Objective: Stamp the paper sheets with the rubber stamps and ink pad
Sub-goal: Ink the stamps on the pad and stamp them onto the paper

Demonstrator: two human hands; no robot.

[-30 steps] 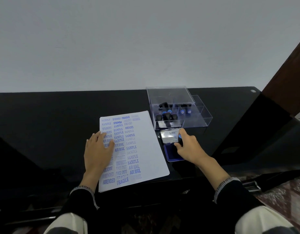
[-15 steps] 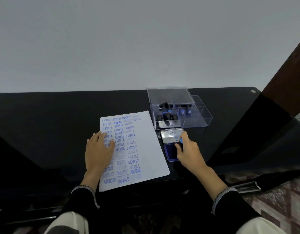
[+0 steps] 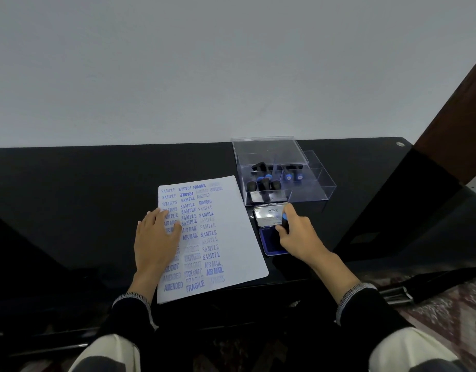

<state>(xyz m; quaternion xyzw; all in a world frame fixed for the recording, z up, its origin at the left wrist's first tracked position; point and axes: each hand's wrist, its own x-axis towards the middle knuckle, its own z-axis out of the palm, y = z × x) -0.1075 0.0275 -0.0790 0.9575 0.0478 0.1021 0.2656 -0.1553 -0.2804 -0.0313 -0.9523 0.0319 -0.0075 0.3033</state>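
A white paper sheet (image 3: 231, 224), covered down its left half with blue stamped words, lies on the black table (image 3: 70, 197). My left hand (image 3: 156, 237) rests flat on the sheet's left side, fingers straight. To the right of the sheet sits an open blue ink pad (image 3: 271, 241) with its silver lid (image 3: 267, 216) raised behind it. My right hand (image 3: 298, 234) grips a black rubber stamp with a blue top (image 3: 284, 218) over the pad. The stamp's face is hidden by my fingers.
A clear plastic box (image 3: 306, 194) behind the ink pad holds several more black and blue stamps (image 3: 263, 183). A grey wall runs along the table's far edge. A dark wooden panel (image 3: 456, 124) stands at the right, and patterned floor shows at the lower right.
My right hand has shifted slightly left and nearer over the ink pad with the stamp. My left hand stays on the paper.
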